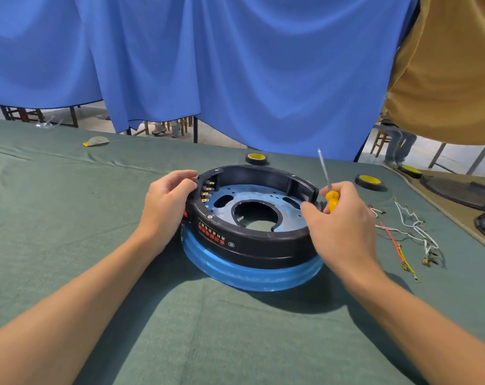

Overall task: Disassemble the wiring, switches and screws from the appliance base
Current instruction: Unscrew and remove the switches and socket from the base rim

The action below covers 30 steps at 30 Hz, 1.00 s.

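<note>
The appliance base (249,245) is a black round ring on a blue-filmed metal shell, upside down on the green cloth in the middle. Brass switch terminals (208,190) stick out inside its left wall. My left hand (166,201) grips the ring's left outer side, by the switches. My right hand (344,218) rests on the ring's right side and holds a yellow-handled screwdriver (329,187), shaft pointing up and away. Loose white, red and yellow-green wires (410,234) lie on the cloth to the right of the base.
Two black tape rolls with yellow cores sit behind the base (256,158) and to its right (370,181). Black round parts (458,190) lie on a brown cloth at far right. A blue curtain (235,65) hangs behind the table. A person in a brown shirt (452,73) stands at upper right.
</note>
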{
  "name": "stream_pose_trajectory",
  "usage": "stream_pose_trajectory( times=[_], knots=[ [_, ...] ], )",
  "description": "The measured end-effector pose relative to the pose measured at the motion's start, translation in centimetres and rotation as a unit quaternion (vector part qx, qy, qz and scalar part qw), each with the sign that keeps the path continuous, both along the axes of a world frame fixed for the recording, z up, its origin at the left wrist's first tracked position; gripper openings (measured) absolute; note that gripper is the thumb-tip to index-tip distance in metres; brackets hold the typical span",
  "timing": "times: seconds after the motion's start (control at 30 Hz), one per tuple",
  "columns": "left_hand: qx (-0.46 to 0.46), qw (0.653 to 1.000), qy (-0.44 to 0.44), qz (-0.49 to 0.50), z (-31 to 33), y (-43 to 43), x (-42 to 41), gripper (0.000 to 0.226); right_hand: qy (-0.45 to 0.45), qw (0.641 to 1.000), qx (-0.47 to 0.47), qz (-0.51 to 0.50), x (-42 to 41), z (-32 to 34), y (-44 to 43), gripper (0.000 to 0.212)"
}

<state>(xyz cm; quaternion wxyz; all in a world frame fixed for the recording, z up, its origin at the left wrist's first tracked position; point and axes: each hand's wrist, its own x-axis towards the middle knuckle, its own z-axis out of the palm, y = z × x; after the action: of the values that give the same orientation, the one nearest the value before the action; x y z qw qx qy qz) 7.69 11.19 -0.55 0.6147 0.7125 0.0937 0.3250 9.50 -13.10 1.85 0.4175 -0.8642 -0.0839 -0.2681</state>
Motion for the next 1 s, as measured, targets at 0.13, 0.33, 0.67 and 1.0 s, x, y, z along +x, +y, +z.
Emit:
stream_pose_trajectory(
  times=[0.13, 0.33, 0.67, 1.0],
  knots=[
    [0.000, 1.000, 0.014, -0.001, 0.2, -0.1, -0.5, 0.041, -0.006, 1.000, 0.003, -0.018, 1.8, 0.5, -0.1, 0.013],
    [0.016, 1.000, 0.022, -0.005, 0.9, -0.8, -1.0, 0.047, -0.039, 0.994, -0.073, -0.068, 3.8, 1.5, -0.1, 0.017],
    [0.073, 0.997, 0.033, 0.010, 1.2, -1.0, -1.0, 0.051, -0.174, 0.942, -0.163, 0.234, -7.9, -1.1, 1.5, 0.029],
    [0.103, 0.994, 0.028, 0.006, 0.9, -1.3, -0.8, 0.053, -0.077, 0.917, -0.297, 0.255, -9.4, -1.9, 2.6, 0.056]
  ],
)
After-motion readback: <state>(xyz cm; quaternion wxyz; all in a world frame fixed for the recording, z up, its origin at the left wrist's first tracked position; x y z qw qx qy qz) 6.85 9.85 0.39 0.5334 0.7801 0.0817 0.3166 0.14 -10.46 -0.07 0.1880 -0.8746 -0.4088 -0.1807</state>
